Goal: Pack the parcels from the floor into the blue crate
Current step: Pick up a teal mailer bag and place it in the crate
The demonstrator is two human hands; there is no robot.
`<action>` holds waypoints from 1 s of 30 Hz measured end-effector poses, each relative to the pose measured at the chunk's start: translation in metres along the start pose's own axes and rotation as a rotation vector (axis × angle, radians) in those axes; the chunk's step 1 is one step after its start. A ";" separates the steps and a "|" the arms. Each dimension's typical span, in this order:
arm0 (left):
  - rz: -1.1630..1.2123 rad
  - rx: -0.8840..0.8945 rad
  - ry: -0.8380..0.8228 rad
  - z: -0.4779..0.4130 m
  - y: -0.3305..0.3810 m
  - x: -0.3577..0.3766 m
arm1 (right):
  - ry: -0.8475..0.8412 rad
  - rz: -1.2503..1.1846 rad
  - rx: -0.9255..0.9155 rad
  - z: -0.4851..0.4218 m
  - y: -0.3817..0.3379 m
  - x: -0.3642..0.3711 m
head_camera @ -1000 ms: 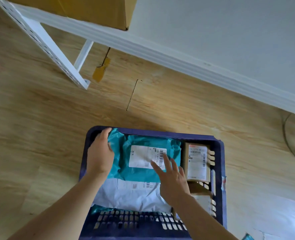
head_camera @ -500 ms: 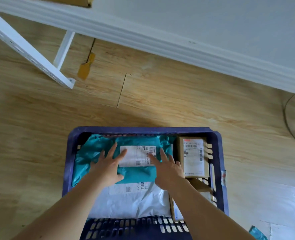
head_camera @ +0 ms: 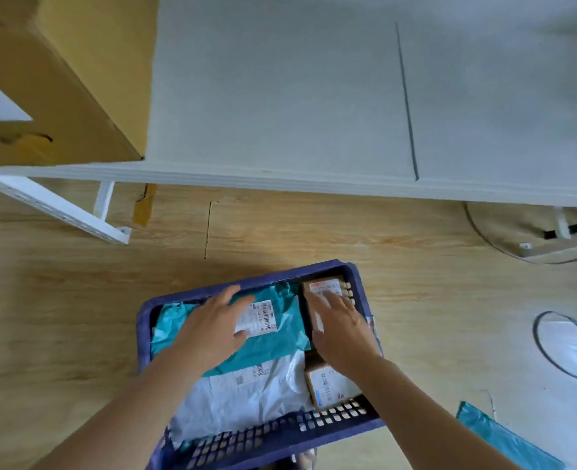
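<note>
Head view: the blue crate (head_camera: 143, 334) sits on the wood-look floor (head_camera: 77, 317), low in the middle of the frame, with its perforated near wall toward the person. Inside, a teal poly mailer (head_camera: 280, 337) lies across the far half, overlapping a white poly mailer (head_camera: 246, 398) nearer the person. Two small cardboard boxes stand along the crate's right side: the far box (head_camera: 324, 287) and the near box (head_camera: 331, 388), labels up. The left hand (head_camera: 212, 330) lies flat on the teal mailer, fingers spread, partly over its shipping label. The right hand (head_camera: 341, 330) rests on the far box with fingers straight; it is motion-blurred. Another teal parcel (head_camera: 504, 439) lies on the floor at lower right, well apart from the crate. A white shelf frame (head_camera: 53, 206) and a large brown carton (head_camera: 43, 96) are at upper left.
</note>
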State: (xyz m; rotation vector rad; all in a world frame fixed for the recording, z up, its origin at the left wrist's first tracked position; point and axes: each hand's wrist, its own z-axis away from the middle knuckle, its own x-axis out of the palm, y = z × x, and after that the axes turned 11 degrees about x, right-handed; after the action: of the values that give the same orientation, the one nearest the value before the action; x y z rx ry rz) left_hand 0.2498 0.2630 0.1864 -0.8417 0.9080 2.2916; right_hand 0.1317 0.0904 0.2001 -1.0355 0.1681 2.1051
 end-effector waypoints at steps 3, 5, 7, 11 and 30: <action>-0.019 0.093 0.058 0.021 0.049 -0.048 | 0.068 -0.054 0.021 0.043 0.006 -0.039; -0.053 0.155 0.088 0.038 0.083 -0.076 | 0.101 -0.093 0.037 0.074 0.011 -0.064; -0.074 0.213 0.121 0.056 0.115 -0.099 | 0.144 -0.122 0.051 0.106 0.018 -0.088; -0.109 0.318 0.165 0.090 0.171 -0.130 | 0.228 -0.158 0.082 0.174 0.041 -0.126; -0.277 0.652 0.135 0.168 0.480 -0.096 | 0.606 -0.313 0.403 0.433 0.277 -0.152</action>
State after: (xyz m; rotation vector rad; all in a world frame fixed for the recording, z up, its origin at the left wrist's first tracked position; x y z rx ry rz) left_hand -0.0610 0.0594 0.5460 -0.7666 1.3916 1.5650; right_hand -0.2710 -0.0077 0.5402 -1.3148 0.6522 1.3558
